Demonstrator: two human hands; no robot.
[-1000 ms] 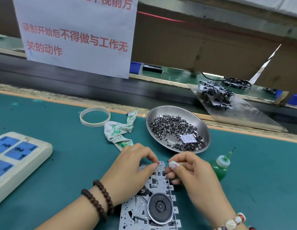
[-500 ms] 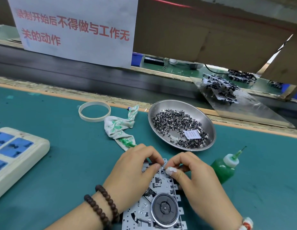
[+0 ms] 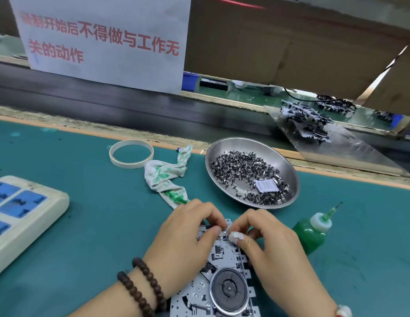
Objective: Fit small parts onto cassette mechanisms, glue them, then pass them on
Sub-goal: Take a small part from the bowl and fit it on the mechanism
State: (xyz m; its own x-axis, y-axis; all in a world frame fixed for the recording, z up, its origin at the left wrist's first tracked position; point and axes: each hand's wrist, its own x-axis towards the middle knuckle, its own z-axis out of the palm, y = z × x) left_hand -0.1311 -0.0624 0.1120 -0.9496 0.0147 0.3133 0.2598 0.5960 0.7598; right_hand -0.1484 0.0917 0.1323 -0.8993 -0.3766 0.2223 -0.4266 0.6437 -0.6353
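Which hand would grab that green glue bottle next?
Probably the right hand: the glue bottle lies just beside it on the mat, while the left hand is on the mechanism's far side.

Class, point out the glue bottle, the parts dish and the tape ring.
glue bottle [image 3: 310,234], head view, green body.
parts dish [image 3: 288,165], head view, bare inner wall.
tape ring [image 3: 130,165], head view, near rim.

The white paper sign carries red characters: "制开始后不得做与工作无关的动作"; its first character is blurred. The small paper slip in the metal dish appears printed, but is too small to read.
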